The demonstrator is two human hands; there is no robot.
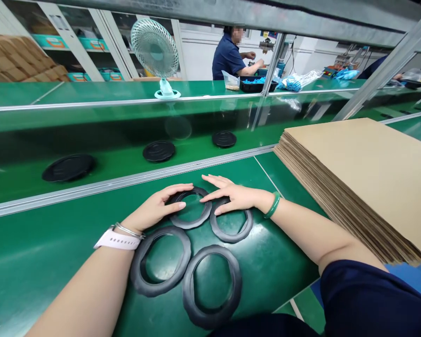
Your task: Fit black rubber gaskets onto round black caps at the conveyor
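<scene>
Your left hand (157, 208) lies flat with its fingers spread and curved over the near-left rim of the top rubber ring (190, 208), thumb tucked at the inner edge; nothing is clamped, the palm simply presses the ring down against the green bench top (56, 252). Your right hand (231, 194) is open too, fingers stretched out flat, the tips reaching the first ring's right rim while the heel rests on a second ring (231, 226) just beside it, so that one hand keeps two rings from sliding. Both rings touch or slightly overlap where your fingertips meet.

Two larger black rings (160, 261) and (212, 285) lie nearer your body, touching each other and free of either hand, laid flat in a cluster within easy reach.

Beyond the metal rail (126, 180), three black round discs (159, 151) sit spaced along the conveyor belt (108, 135). A stack of flat cardboard sheets (365, 178) sits to your right, well clear of the rings. A small fan (155, 56) stands on the far bench, where another person (228, 56) works over a black tray (256, 85)
</scene>
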